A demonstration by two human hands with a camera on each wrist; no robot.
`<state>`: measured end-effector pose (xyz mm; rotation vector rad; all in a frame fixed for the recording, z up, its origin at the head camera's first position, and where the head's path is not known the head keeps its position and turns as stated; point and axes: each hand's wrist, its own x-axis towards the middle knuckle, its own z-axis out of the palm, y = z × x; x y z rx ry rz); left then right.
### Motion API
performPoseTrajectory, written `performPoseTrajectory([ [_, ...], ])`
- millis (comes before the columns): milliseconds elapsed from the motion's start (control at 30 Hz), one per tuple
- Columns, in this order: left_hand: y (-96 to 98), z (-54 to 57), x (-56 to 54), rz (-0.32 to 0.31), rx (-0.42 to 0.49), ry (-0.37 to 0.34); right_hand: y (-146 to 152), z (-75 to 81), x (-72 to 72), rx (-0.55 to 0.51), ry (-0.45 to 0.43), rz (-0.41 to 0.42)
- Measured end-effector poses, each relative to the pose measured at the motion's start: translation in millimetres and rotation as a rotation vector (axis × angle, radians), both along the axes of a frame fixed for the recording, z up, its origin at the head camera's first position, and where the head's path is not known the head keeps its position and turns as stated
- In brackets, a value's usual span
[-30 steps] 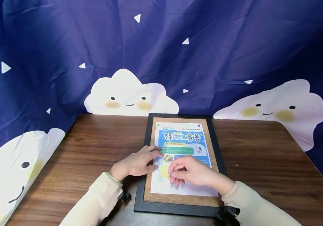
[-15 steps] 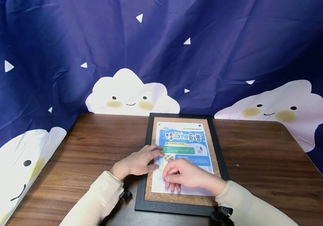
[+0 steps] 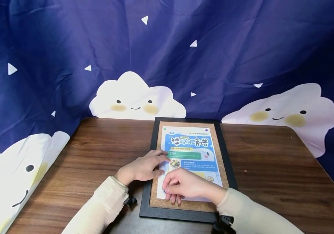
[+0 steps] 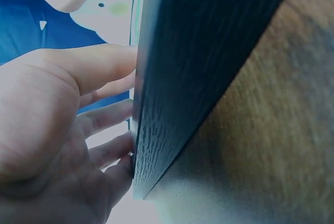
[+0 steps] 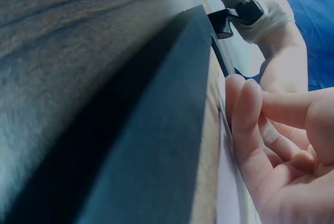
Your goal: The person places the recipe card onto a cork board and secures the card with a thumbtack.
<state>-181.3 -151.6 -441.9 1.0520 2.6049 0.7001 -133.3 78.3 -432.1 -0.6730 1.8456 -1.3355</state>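
Observation:
In the head view a printed poster lies on a cork board with a black frame. A green thumbtack sits at its top left corner, a purple thumbtack at its top right. My right hand pinches a small blue thumbtack, mostly hidden by thumb and index finger, over the poster's lower left corner. My left hand rests across the frame's left side, fingers spread, fingertips on the poster's left edge. The left wrist view shows those fingers right at the frame's edge.
The board lies flat on a dark brown wooden table. A tiny reddish speck lies to its right. Behind the table hangs a blue curtain with white clouds and triangles. Both wrists wear black camera mounts.
My right hand has moved left and toward me, from the poster's lower middle to its lower left corner, still pinching the thumbtack. The left hand has stayed in place.

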Motion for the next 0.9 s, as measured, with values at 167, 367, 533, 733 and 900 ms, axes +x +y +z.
performPoseTrajectory([
  [167, -0.3, -6.7, -4.4, -0.009, 0.02, -0.007, -2.9, -3.9, 1.6, 0.006, -0.018, -0.026],
  [367, -5.1, -27.1, -13.5, -0.016, 0.015, 0.028, -6.7, -4.2, 1.6, 0.005, -0.023, -0.029],
  [533, -2.0, -9.9, -3.7, -0.017, 0.022, -0.003, -11.6, -1.8, 3.4, 0.034, -0.042, -0.052],
  [733, 4.0, 9.4, 7.6, 0.012, -0.033, -0.001, -19.0, 0.0, 4.0, 0.069, -0.055, -0.094],
  [900, 1.4, -6.1, -1.7, -0.018, -0.001, 0.035, -23.0, 2.5, 3.7, 0.122, -0.039, -0.118],
])
